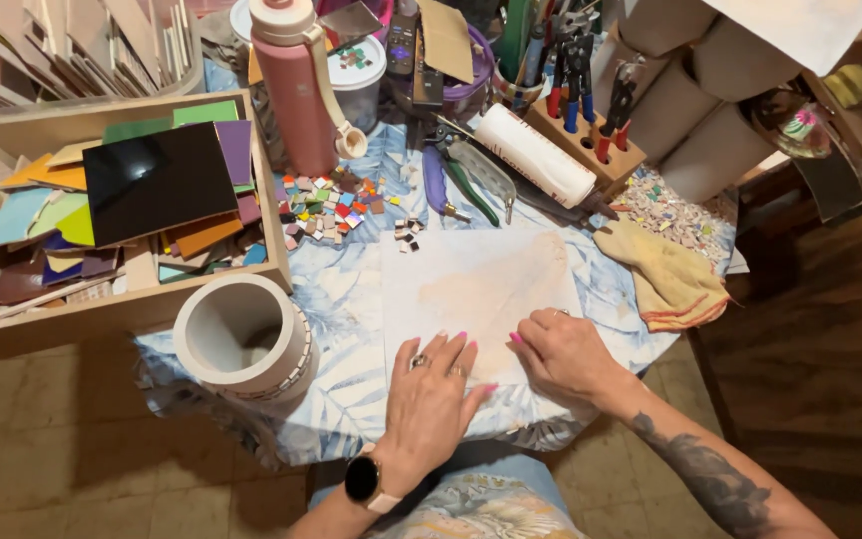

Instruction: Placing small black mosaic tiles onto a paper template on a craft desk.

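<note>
Head view: our left hand (pixel 431 394) flat, open on near edge of pale square tile (pixel 479 299); right hand (pixel 563 351) curled, fingertips pressing tile's right corner, gripping nothing.

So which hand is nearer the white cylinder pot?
Left. The left hand lies flat on the pale board, just right of the white pot; the right hand rests farther right on the board.

Black round watch screen (pixel 362 479), left wrist.
</note>
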